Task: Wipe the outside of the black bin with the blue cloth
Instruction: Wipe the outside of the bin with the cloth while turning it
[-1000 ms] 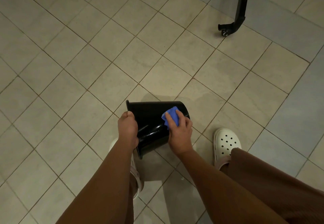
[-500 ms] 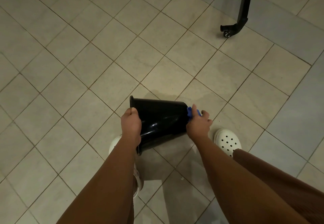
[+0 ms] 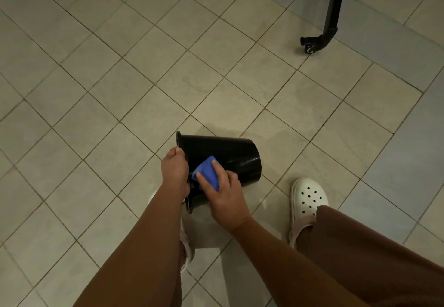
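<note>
My left grip is clenched on the rim of the glossy black plastic bin. It holds the bin on its side over the pale tiled floor, mouth to my left and base to my right. My right grip holds the folded blue cloth between thumb and fingers and presses it flat on the bin's outer wall, just beside the rim and close to my left knuckles.

This looks like mid-wipe, at the rim end of a stroke. To do it well, I would run the cloth the full length of the wall towards the base with even pressure, then roll the bin a little with the rim hand so that each pass overlaps the one before. The underside and the far side are hidden from me, so they will need that turn. The shiny wall is likely slippery, so the rim hold must be firm enough to resist the push. I should also mind the lip under my left fingers and move that hand along to wipe beneath it. My white clog stands near, below the base.
</note>
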The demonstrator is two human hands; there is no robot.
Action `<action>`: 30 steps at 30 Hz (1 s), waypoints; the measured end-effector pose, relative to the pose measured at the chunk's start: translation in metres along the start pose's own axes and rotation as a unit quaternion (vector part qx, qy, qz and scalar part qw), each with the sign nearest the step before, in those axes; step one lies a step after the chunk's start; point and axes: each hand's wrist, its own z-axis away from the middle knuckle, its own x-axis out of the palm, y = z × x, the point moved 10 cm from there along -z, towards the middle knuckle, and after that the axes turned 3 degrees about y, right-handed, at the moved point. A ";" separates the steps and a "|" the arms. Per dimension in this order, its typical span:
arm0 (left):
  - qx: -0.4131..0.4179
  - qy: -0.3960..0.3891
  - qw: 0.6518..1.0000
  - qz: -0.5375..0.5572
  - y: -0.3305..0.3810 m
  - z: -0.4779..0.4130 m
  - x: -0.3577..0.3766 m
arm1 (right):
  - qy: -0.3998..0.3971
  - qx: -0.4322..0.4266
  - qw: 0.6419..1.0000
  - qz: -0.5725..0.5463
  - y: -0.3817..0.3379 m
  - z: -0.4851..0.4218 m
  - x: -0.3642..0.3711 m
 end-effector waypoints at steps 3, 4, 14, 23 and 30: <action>-0.009 0.006 1.000 -0.007 -0.006 0.001 -0.003 | 0.003 0.036 0.999 0.022 0.013 0.008 0.007; -0.009 0.008 1.000 -0.009 -0.007 0.001 -0.004 | 0.002 0.048 0.998 0.028 0.021 0.010 0.007; -0.001 0.008 1.000 -0.026 -0.004 0.005 -0.003 | 0.002 0.184 0.981 0.055 0.103 0.014 -0.007; -0.031 -0.036 0.999 -0.008 -0.001 0.008 0.002 | 0.072 0.293 0.953 -0.033 0.130 -0.013 -0.045; -0.050 -0.093 0.994 0.025 -0.005 0.009 0.014 | 0.024 0.009 1.000 0.000 0.010 -0.034 -0.017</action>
